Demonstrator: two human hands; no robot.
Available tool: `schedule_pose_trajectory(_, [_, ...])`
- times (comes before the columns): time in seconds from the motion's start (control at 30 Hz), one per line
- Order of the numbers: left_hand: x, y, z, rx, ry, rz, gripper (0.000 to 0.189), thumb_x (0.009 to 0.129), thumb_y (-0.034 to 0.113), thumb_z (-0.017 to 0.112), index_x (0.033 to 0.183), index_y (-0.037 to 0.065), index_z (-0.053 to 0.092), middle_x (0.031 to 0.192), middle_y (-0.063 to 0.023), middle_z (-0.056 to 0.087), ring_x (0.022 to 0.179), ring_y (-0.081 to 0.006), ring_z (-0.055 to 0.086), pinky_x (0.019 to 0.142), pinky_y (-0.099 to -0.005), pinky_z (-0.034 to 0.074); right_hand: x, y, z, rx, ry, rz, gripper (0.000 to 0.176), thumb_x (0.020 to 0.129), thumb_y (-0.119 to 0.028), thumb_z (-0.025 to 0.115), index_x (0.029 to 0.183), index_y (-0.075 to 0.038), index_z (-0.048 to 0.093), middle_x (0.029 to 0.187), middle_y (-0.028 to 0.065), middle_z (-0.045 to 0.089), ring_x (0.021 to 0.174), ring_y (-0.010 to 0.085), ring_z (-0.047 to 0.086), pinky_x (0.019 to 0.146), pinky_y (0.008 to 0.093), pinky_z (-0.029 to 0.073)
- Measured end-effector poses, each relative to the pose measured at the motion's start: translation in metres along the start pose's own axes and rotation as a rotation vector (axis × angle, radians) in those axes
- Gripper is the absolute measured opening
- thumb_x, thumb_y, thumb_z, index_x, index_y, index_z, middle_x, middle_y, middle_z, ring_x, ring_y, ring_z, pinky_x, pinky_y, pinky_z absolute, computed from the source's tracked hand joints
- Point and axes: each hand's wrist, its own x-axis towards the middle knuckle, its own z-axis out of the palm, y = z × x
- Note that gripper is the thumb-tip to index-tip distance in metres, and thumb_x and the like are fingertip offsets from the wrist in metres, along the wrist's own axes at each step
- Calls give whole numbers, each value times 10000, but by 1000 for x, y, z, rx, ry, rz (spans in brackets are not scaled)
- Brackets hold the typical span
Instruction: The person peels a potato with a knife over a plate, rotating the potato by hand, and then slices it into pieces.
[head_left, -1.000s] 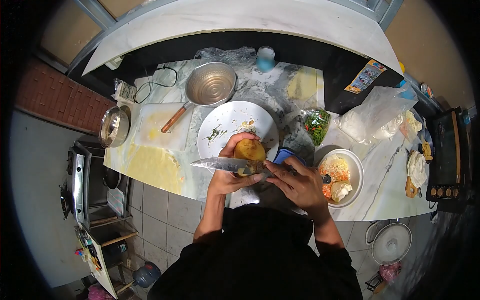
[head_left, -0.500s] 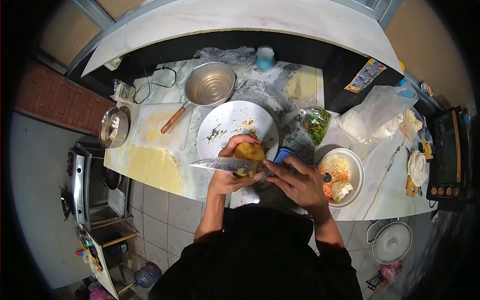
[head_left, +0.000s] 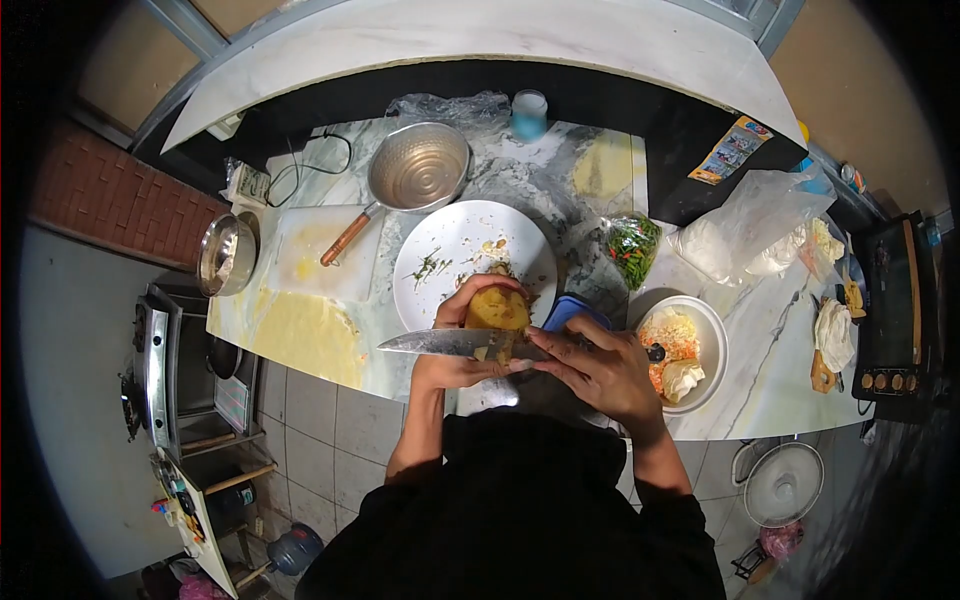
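A yellowish, partly peeled potato-like piece (head_left: pixel 498 308) is in my left hand (head_left: pixel 447 368), whose fingers wrap round it from the left. My right hand (head_left: pixel 606 368) is closed on a large knife (head_left: pixel 430 343); its blade points left and lies across the near side of the piece. The handle is mostly hidden by my fingers. Beneath and beyond the hands lies a white plate (head_left: pixel 425 235) with green bits and peel scraps. A blue container (head_left: pixel 576 313) is partly hidden behind my right hand.
A metal pan (head_left: pixel 420 168) lies behind the plate, a cutting board (head_left: pixel 305 262) and metal bowl (head_left: pixel 228 256) to the left. Rightward are a bag of chillies (head_left: pixel 632 250), a white bowl of shredded food (head_left: pixel 712 350) and plastic bags (head_left: pixel 750 225). A blue cup (head_left: pixel 529 117) stands behind.
The knife and both hands have shifted slightly toward me. The yellowish piece has tilted a little, and the blade now lies lower across its near side.
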Motion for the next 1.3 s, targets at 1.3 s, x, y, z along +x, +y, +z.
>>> schedule_pose_trajectory(1.3, [-1,-7,5,66,-49,102,403,714,17,797,1067,-7,605,1077,-115,620,1010,-199,598,896,-323,471,5,5,1,28,43,-29,427,797,-264,738,1215,-213,663,838,-4,555,603,180,589,546,339,507])
